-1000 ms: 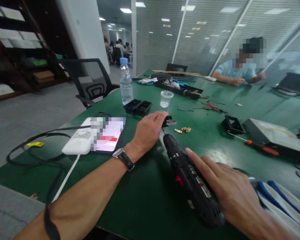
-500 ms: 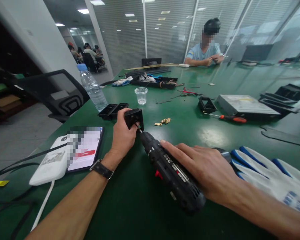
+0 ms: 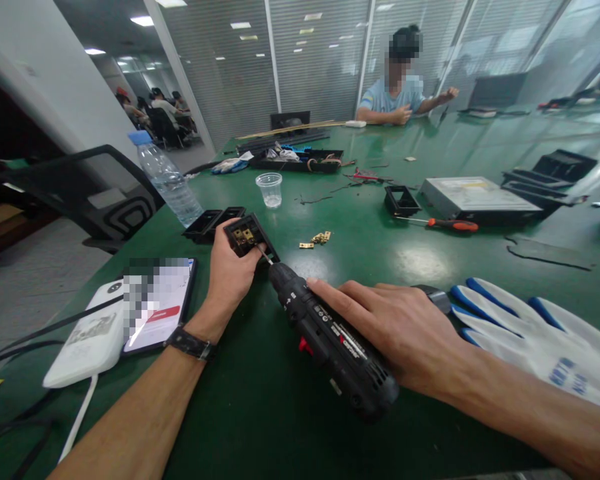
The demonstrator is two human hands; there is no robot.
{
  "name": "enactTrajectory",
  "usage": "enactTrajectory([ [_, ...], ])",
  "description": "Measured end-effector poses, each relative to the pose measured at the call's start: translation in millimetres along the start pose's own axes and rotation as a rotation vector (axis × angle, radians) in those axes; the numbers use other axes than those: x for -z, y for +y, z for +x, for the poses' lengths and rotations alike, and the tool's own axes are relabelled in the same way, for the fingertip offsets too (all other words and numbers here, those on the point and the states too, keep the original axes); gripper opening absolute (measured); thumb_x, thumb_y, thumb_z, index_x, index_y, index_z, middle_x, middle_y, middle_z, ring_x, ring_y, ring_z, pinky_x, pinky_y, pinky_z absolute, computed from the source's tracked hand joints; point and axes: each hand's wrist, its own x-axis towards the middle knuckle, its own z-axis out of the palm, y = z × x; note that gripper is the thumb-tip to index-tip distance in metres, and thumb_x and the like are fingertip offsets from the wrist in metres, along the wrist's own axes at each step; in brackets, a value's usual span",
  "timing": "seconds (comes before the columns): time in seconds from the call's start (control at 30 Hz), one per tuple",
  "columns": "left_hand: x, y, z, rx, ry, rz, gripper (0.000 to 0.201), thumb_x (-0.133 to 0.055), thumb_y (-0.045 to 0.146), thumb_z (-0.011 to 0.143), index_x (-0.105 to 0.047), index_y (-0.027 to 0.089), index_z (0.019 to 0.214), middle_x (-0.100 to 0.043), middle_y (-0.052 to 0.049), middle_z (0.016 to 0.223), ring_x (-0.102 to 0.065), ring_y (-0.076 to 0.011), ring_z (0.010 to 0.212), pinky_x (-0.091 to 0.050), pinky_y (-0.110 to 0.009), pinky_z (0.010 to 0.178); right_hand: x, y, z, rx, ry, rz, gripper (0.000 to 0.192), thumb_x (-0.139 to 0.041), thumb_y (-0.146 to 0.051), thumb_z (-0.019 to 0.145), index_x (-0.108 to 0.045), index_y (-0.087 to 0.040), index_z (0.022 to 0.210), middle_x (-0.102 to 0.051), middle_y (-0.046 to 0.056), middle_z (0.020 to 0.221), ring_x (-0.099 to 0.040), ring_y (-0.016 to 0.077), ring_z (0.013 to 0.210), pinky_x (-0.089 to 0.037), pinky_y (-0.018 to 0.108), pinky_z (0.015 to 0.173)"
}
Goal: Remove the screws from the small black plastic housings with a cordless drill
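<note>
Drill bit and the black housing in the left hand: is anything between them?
Nothing visible. The left hand tilts the black housing toward the drill, held by the right hand; its bit reaches the housing's edge unobstructed.

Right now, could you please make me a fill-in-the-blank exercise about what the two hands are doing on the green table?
1. The left hand holds a small black plastic ____.
2. The right hand grips a black cordless ____.
3. The tool's bit points into the part's ____-coloured metal piece.
4. A white work glove with blue stripes lies by the ____ hand.

Missing words: housing; drill; brass; right
</note>
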Motion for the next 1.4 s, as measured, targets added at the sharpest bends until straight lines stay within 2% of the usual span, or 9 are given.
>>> enactTrajectory([
  [0.37, 0.0, -2, -4, -0.017, -0.056, -0.038, 0.045, -0.068, 0.019, 0.077, -0.048, 0.023, 0.117, -0.063, -0.002, 0.103, -0.063, -0.0164, 0.092, -0.052, -0.034, 0.086, -11, 1, -2, -0.006, 0.040, -0.092, 0.101, -0.065, -0.017, 0.075, -0.009, -0.029, 0.158, -0.064, 0.002, 0.104, -0.064, 0.0215, 0.068, -0.044, 0.035, 0.056],
  [0.7, 3.2, -3, -6, -0.059, -0.068, -0.077, 0.037, -0.063, 0.013, 0.079, -0.047, 0.025, 0.111, -0.060, 0.000, 0.098, -0.060, -0.0143, 0.087, -0.049, -0.032, 0.082, -21, 0, -1, 0.047, 0.070, -0.230, 0.099, -0.063, -0.015, 0.072, -0.016, -0.028, 0.158, -0.067, 0.004, 0.112, -0.063, 0.0201, 0.063, -0.047, 0.033, 0.048],
  [0.97, 2.4, -3, -6, -0.071, -0.056, -0.063, 0.034, -0.062, 0.012, 0.080, -0.049, 0.025, 0.109, -0.061, 0.000, 0.098, -0.061, -0.0154, 0.088, -0.050, -0.034, 0.084, -19, 3, -3, 0.073, 0.133, -0.172, 0.092, -0.055, -0.011, 0.075, -0.017, -0.026, 0.158, -0.068, 0.005, 0.113, -0.066, 0.0213, 0.067, -0.050, 0.034, 0.051],
  [1.1, 1.6, -3, -6, -0.057, -0.059, -0.066, 0.034, -0.063, 0.014, 0.080, -0.050, 0.025, 0.110, -0.063, -0.001, 0.102, -0.062, -0.0160, 0.091, -0.052, -0.035, 0.086, -18, 1, 0, 0.074, 0.096, -0.189, 0.093, -0.059, -0.014, 0.076, -0.016, -0.024, 0.158, -0.067, 0.005, 0.108, -0.062, 0.0194, 0.063, -0.046, 0.033, 0.051],
  [1.3, 1.3, 2, -4, -0.013, -0.057, -0.072, 0.042, -0.069, 0.019, 0.075, -0.054, 0.024, 0.114, -0.066, -0.002, 0.106, -0.065, -0.0177, 0.094, -0.053, -0.036, 0.088, -8, -4, 2, 0.016, -0.036, -0.167, 0.094, -0.060, -0.020, 0.080, -0.008, -0.025, 0.158, -0.064, 0.005, 0.109, -0.063, 0.0226, 0.076, -0.046, 0.036, 0.064],
  [1.4, 0.6, 3, -2, 0.014, -0.034, -0.068, 0.046, -0.074, 0.019, 0.071, -0.058, 0.024, 0.114, -0.069, -0.001, 0.101, -0.066, -0.0179, 0.089, -0.055, -0.035, 0.083, -2, -6, 4, -0.010, -0.105, -0.129, 0.089, -0.057, -0.023, 0.085, -0.006, -0.026, 0.158, -0.063, 0.006, 0.112, -0.062, 0.0224, 0.079, -0.045, 0.037, 0.067],
])
